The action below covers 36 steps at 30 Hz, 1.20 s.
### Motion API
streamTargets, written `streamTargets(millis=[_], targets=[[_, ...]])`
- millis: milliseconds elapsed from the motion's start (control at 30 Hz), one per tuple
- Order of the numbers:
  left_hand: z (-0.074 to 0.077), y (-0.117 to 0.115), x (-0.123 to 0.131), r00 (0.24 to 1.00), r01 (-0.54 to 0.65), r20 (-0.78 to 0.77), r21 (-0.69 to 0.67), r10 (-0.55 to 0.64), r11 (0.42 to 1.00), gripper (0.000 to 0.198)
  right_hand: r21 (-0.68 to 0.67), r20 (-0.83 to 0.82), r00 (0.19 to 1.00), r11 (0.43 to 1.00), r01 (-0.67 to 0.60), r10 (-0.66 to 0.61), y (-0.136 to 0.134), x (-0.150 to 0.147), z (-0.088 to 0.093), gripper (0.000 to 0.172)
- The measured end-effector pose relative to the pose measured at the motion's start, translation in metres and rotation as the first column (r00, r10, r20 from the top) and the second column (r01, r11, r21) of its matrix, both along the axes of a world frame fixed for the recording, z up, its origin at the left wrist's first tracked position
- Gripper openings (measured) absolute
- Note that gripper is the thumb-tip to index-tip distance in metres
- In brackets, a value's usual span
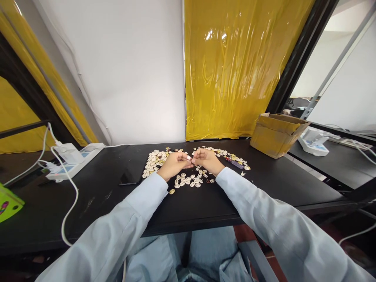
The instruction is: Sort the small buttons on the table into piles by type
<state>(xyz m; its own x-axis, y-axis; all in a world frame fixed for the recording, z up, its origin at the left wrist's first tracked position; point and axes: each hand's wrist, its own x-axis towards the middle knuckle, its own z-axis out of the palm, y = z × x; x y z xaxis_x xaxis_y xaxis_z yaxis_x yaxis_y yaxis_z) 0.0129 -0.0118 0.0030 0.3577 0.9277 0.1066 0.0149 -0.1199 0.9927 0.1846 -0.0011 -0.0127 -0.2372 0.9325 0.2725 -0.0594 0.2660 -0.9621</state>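
Over the middle of the black table, my left hand (175, 164) and my right hand (206, 159) meet fingertip to fingertip. Both are closed in a pinch. Whatever is between the fingers is too small and too covered to name. Below and around them lie many small pale oval pieces with holes (188, 180), like buttons. A larger heap of the same pieces (154, 161) spreads behind and left of my left hand. Beyond my right hand, more pieces run to the right, and a screwdriver with a purplish clear handle (235, 163) lies among them.
A dark phone or tablet (131, 172) lies left of the heap. Farther left sit a white power strip (75, 160) with cables and a green box (10, 203). An open cardboard box (276, 135) stands at the back right, before a yellow plastic curtain (235, 70).
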Motion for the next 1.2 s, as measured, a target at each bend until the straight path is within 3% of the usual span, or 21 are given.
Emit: streamTargets(millis=[267,400,533,600,700,800,900,967,1033,1133,1200], targets=[[0.003,-0.003,0.0,1.0,0.024,0.001,0.046,-0.024,0.999,0.02,-0.033,0.01,1.0,0.999,0.012,-0.012,-0.001,0.004,0.002,0.023],[0.001,-0.002,0.002,0.999,0.006,-0.054,0.062,-0.003,0.998,0.014,-0.034,0.062,0.997,0.998,0.048,-0.046,0.0,0.001,0.002,0.027],[0.0,0.006,-0.005,0.959,-0.04,-0.26,0.28,0.116,0.959,0.007,0.076,0.262,0.958,0.992,0.099,-0.116,-0.003,0.014,0.013,0.024],[0.0,0.01,-0.01,0.893,-0.029,-0.395,0.429,0.216,0.903,0.005,0.045,0.448,0.894,0.998,-0.044,0.019,-0.008,0.029,0.021,0.021],[0.001,0.012,-0.017,0.779,0.026,-0.551,0.506,0.3,0.862,0.006,-0.239,0.589,0.712,0.924,-0.298,0.382,-0.019,0.048,0.03,0.025],[0.004,0.01,-0.018,0.694,0.053,-0.63,0.527,0.348,0.848,0.01,-0.277,0.669,0.645,0.929,-0.246,0.37,-0.025,0.054,0.034,0.021],[0.013,0.005,-0.02,0.684,0.038,-0.63,0.534,0.367,0.845,0.014,-0.241,0.711,0.621,0.944,-0.225,0.33,-0.027,0.048,0.034,0.014],[0.021,0.003,-0.026,0.728,0.026,-0.618,0.46,0.298,0.888,0.018,-0.217,0.719,0.616,0.946,-0.24,0.321,-0.026,0.044,0.033,0.011],[0.031,0.001,-0.036,0.788,0.104,-0.604,0.323,0.12,0.941,0.018,-0.195,0.718,0.626,0.951,-0.241,0.306,-0.024,0.042,0.031,0.008],[0.043,0.001,-0.053,0.743,0.302,-0.651,0.124,-0.152,0.945,0.017,-0.182,0.712,0.636,0.953,-0.244,0.299,-0.022,0.042,0.027,0.006],[0.045,0.003,-0.062,0.707,0.346,-0.68,0.095,-0.193,0.934,0.017,-0.174,0.713,0.635,0.952,-0.25,0.297,-0.02,0.042,0.025,0.005]])
